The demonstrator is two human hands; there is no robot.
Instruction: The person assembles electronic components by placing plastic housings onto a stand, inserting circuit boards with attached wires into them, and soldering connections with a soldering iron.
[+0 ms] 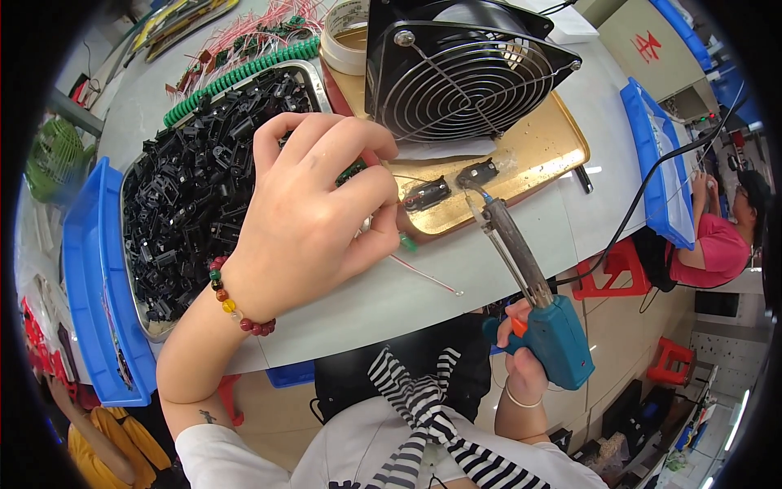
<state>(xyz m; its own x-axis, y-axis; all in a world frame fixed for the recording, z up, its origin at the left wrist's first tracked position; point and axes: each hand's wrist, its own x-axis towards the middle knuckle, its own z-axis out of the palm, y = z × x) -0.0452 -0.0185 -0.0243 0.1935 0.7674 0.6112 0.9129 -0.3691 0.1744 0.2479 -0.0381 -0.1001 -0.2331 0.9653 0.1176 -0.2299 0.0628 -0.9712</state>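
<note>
At the gold tray's (pixel 542 151) near edge, the soldering gun (pixel 558 336) points its tip at a black part (pixel 478 173), the right hand's (pixel 528 373) fingers clamped round its handle. The left hand's (pixel 314 204) fingers curl beside a second part (pixel 428 194); their grip cannot be told. Beyond stands a fan (pixel 472 81).
</note>
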